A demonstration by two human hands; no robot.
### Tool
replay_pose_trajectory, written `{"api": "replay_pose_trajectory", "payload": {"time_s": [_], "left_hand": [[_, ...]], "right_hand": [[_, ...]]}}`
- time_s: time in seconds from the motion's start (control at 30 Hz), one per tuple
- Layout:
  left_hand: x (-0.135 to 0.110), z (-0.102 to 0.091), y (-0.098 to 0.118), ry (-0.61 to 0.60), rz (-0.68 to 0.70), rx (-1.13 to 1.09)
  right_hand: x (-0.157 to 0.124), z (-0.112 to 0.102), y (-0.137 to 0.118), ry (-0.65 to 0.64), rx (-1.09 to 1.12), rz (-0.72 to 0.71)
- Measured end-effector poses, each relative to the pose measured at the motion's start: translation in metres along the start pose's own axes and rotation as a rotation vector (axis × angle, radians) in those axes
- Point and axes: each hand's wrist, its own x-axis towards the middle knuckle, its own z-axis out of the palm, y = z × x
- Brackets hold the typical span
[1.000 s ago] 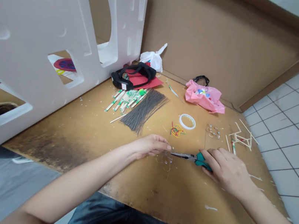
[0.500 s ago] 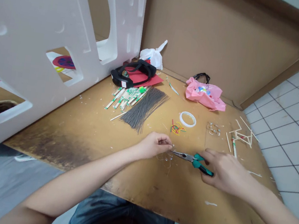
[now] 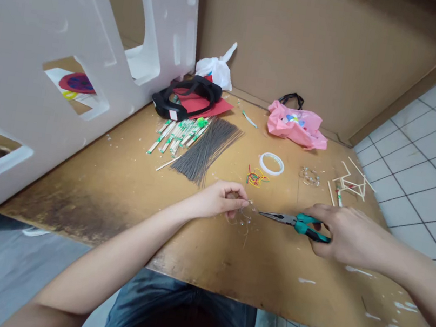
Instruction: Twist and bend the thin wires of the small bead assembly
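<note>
My left hand is closed in a pinch on a thin bent wire piece that lies on the brown board. My right hand grips the teal handles of long-nose pliers. The pliers' tips point left and stop a little short of the wire. A bundle of grey wires lies just beyond my left hand.
Green-and-white sticks, coloured rubber bands, a tape ring, a pink bag, a black strap on red paper and a stick frame lie on the board. White foam panels stand at the left. Tiled floor is at the right.
The pliers' tips have drawn back to the right, away from the wire in my left hand. My right hand shifted right along the board. The view tilted slightly.
</note>
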Motion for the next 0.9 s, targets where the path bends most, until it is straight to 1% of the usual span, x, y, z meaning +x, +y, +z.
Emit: {"api": "replay_pose_trajectory", "payload": {"time_s": [0.1, 0.2, 0.3, 0.37, 0.47, 0.63, 0.73, 0.9], "left_hand": [[-0.001, -0.001, 0.0, -0.013, 0.026, 0.04], [0.002, -0.002, -0.003, 0.05, 0.05, 0.035], [0.006, -0.002, -0.009, 0.065, 0.007, -0.112], [0.007, -0.001, -0.012, 0.041, -0.034, -0.227], [0.008, 0.002, -0.013, 0.01, -0.07, -0.346], [0.007, 0.004, -0.009, -0.021, -0.09, -0.455], [0.007, 0.004, -0.009, -0.023, -0.093, -0.47], [0.007, 0.003, -0.01, -0.034, -0.103, -0.476]], "right_hand": [[-0.002, -0.002, 0.001, -0.08, 0.031, 0.015], [-0.003, -0.002, -0.001, 0.043, -0.087, 0.002], [-0.003, -0.002, -0.008, 0.159, -0.251, -0.102], [-0.001, -0.001, -0.014, 0.193, -0.36, -0.166], [0.004, 0.001, -0.021, 0.197, -0.471, -0.202], [0.01, 0.004, -0.025, 0.212, -0.515, -0.225], [0.012, 0.005, -0.024, 0.226, -0.518, -0.231], [0.014, 0.005, -0.024, 0.213, -0.523, -0.239]]}}
